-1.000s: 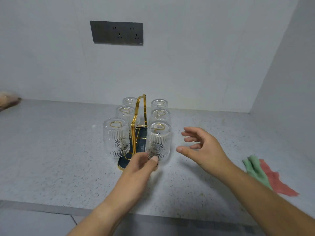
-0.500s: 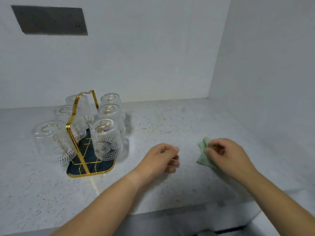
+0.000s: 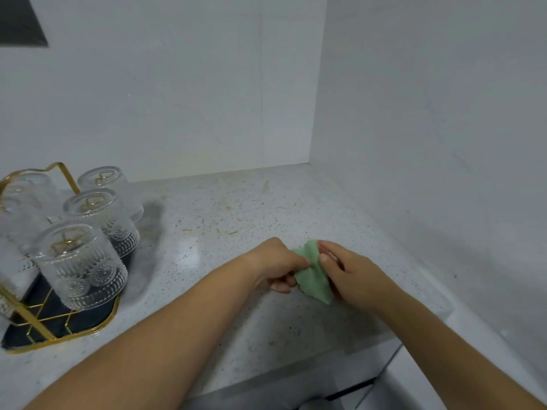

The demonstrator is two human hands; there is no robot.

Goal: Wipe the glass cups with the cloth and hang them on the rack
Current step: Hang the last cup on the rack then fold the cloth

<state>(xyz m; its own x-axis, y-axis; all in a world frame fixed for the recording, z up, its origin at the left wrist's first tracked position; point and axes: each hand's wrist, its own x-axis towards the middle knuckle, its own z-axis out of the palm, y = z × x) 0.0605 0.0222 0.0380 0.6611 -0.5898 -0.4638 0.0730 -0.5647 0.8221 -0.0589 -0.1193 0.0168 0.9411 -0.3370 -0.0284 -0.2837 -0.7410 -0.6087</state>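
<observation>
Both our grips were clamped on the green cloth (image 3: pixel 314 276): the left grip (image 3: pixel 275 266) pinched its left edge with curled fingers, and the right grip (image 3: pixel 352 276) pinched its right side between thumb and fingers; the cloth was crumpled between them, low over the speckled bench (image 3: pixel 236 208), and we could not tell whether it touched; it was well apart from the gold wire rack (image 3: pixel 62 335), which stood at the left on a dark base; glass cups (image 3: pixel 80 264) hung mouth-down on its pegs; three showed ribbed walls and embossed round medallions; others behind the handle were blurred and cut off; a dark panel (image 3: pixel 17 22) sat on the back wall.
</observation>
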